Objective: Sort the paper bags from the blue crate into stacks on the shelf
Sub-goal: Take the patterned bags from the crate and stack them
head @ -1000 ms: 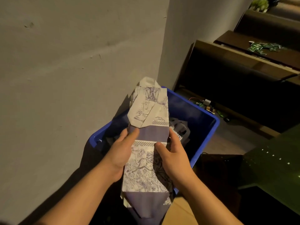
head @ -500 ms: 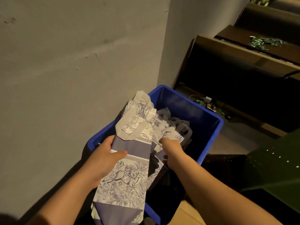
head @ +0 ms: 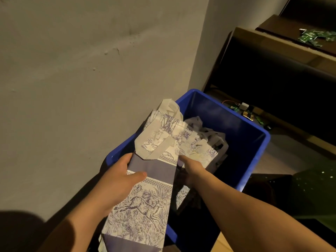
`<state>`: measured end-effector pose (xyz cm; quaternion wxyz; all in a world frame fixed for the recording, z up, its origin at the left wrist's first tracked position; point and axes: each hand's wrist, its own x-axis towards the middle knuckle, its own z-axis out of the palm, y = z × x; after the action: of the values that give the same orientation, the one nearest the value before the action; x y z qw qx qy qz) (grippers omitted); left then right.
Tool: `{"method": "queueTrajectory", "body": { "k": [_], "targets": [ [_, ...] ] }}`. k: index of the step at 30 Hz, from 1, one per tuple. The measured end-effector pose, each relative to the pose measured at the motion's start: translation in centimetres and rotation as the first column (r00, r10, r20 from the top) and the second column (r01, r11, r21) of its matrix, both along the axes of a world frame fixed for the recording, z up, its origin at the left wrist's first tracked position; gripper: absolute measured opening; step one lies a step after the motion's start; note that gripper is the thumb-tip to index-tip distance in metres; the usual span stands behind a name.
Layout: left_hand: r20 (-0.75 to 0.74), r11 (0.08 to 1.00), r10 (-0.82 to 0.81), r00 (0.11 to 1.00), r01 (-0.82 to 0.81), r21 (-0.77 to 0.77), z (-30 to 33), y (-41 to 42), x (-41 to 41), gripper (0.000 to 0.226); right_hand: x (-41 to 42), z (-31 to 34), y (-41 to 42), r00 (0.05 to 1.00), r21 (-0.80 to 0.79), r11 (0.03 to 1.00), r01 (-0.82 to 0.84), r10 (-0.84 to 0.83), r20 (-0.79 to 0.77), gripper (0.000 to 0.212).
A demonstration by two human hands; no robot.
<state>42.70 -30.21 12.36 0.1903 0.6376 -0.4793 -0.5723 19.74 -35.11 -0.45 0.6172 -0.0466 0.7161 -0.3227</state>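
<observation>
My left hand grips a flat folded paper bag, white with purple animal prints and plain purple bands, held over the near left corner of the blue crate. My right hand reaches down into the crate and touches another printed paper bag lying on the pile; its fingers are hidden under the held bag. More pale folded bags lie deeper in the crate. The dark wooden shelf stands behind the crate on the right.
A grey wall runs along the left, close to the crate. Small green circuit boards lie on an upper shelf board, and more electronics on the lowest board. A dark green surface sits at the right.
My right hand let go of the held bag and dropped into the crate onto another bag. My left hand now holds the first bag alone, shifted left and lower.
</observation>
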Motion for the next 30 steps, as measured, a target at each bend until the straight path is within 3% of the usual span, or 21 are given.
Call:
{"method": "queueTrajectory", "body": {
  "k": [5,10,15,18,22,26,30],
  "targets": [
    [-0.014,1.000,0.015,1.000,-0.015,0.020,-0.5,-0.1,0.1,0.037,0.6,-1.6,-0.5,0.992,-0.015,0.998,0.056,-0.053,0.117,0.047],
    [-0.010,0.999,0.019,1.000,-0.018,0.040,-0.8,-0.3,0.0,0.037,0.9,-1.1,-0.9,0.973,-0.047,0.987,0.152,-0.142,0.180,0.009],
    [0.002,0.998,0.025,1.000,-0.025,0.055,-0.9,-0.6,0.3,0.037,0.3,-0.5,-0.4,0.988,-0.062,0.988,0.144,-0.140,0.066,0.014],
    [-0.004,0.998,0.022,1.000,-0.022,0.063,-0.9,-0.7,0.3,0.037,0.2,0.0,0.0,0.972,-0.086,0.993,0.081,-0.098,-0.215,0.034],
    [-0.013,0.998,0.026,1.000,-0.025,0.064,-0.8,-0.6,0.1,0.037,-0.5,2.1,0.8,0.895,-0.179,0.983,-0.038,-0.046,-0.443,0.060],
    [0.002,0.998,0.026,1.000,-0.026,0.059,-0.5,-0.7,0.0,0.037,-1.7,4.9,1.3,0.836,-0.280,0.951,-0.127,-0.049,-0.546,0.050],
    [-0.015,0.998,0.039,0.999,-0.038,0.052,-0.3,-0.4,-0.3,0.035,-3.9,8.5,2.1,0.834,-0.417,0.900,-0.126,-0.132,-0.536,0.031]
  ]
}}
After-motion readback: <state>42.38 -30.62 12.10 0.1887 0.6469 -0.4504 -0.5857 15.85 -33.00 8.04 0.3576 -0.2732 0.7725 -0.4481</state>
